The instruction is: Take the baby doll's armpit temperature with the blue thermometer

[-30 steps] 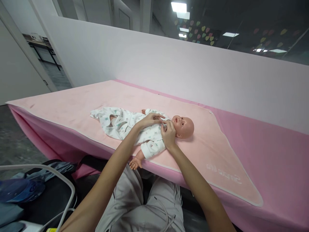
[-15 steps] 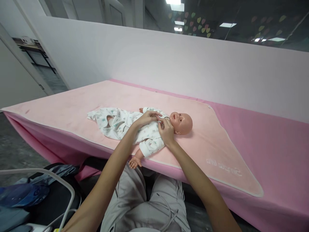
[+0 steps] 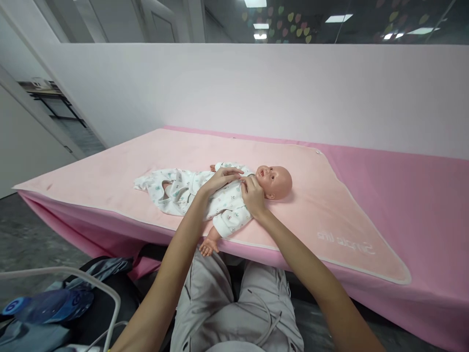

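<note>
Nearest are the wearer's pale trousers [image 3: 234, 322], below the edge of the pink-covered desk [image 3: 414, 195]. A plastic bottle [image 3: 47, 307] lies off to the left. The doll [image 3: 276, 183] lies face up on the pale mat [image 3: 300, 234], its near arm bent out so that the small palm [image 3: 209, 246] reaches the mat's front edge. That loose arm is best left undisturbed by the forearms, since a nudge could roll the body.

Farther in, the 2 hands meet at the upper front of the printed outfit [image 3: 229, 201], close under the doll's chin. The right hand [image 3: 253, 195] is narrow, its fingers bunched near the neckline; whether cloth is caught between them I cannot tell. The left hand [image 3: 222, 180] lies over the chest, fingers long and slightly curved, their tips near the right fingertips; its grip is hidden too.

For good work here, I would steady the cloth with 1 hand and make the small finger movements with the other. Light pressure seems right: pushing down would sink the chest, and tugging could drag the collar against the chin. The fabric should lie smooth, without a fold trapped beneath the fingertips.

Beyond the doll's far hand [image 3: 212, 167] stand the white wall [image 3: 256, 93] and the dark glass [image 3: 315, 14]
</note>
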Action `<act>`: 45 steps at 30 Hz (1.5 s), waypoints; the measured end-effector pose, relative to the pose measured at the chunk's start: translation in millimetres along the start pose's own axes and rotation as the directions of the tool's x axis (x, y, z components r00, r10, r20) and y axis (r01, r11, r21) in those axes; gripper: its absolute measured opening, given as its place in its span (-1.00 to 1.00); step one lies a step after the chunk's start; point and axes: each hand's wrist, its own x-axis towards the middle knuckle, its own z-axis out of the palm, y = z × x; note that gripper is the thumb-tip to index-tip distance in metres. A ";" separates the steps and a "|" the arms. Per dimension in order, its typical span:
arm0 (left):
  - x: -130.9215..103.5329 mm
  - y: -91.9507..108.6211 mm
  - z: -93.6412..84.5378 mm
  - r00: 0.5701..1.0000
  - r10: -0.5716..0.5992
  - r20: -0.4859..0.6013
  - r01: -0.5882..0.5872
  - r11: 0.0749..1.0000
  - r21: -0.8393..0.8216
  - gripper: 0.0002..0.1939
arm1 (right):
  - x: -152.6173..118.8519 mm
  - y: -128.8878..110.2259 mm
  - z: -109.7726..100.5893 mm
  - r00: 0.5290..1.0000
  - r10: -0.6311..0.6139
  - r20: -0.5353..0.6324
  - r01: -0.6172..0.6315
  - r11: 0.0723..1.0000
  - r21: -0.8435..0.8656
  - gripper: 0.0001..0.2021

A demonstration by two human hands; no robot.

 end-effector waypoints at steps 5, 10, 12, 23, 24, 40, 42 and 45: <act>-1.7 3.3 0.6 0.999 -0.007 -0.035 0.009 0.999 0.053 -0.64 | -0.4 1.5 1.0 1.000 0.001 -0.003 -0.001 1.000 0.009 -0.78; -2.2 2.6 0.8 0.999 -0.034 -0.039 0.035 0.998 0.046 -0.62 | 0.4 4.6 3.6 1.000 0.000 -0.011 -0.001 1.000 -0.014 -0.75; -1.9 1.7 0.3 0.999 -0.042 -0.031 0.043 0.999 0.025 -0.62 | 0.6 5.0 3.8 1.000 0.000 -0.011 -0.001 1.000 -0.017 -0.76; 3.1 -5.7 0.5 0.996 -0.060 -0.064 0.054 0.994 -0.099 -0.68 | -0.5 -8.1 -3.0 0.945 -0.304 0.118 0.301 0.953 0.045 -0.74; 4.0 -7.1 0.2 0.996 -0.057 -0.063 0.049 0.992 -0.119 -0.69 | 0.1 -10.3 -2.8 0.944 -0.303 0.133 0.299 0.953 0.049 -0.74; -3.1 -1.5 -1.7 0.989 -0.064 -0.130 0.038 0.980 -0.193 -0.75 | -0.7 -16.5 -4.6 0.960 -0.228 0.165 0.232 0.973 -0.008 -0.80; -8.1 -3.1 -1.2 0.988 -0.032 -0.153 0.008 0.988 -0.152 -0.75 | -0.4 -17.0 -4.7 0.963 -0.217 0.160 0.223 0.975 -0.018 -0.81; -16.9 -6.0 -1.9 0.982 0.012 -0.188 -0.029 0.996 -0.088 -0.72 | -0.8 -15.8 -3.4 0.963 -0.219 0.161 0.223 0.975 -0.011 -0.83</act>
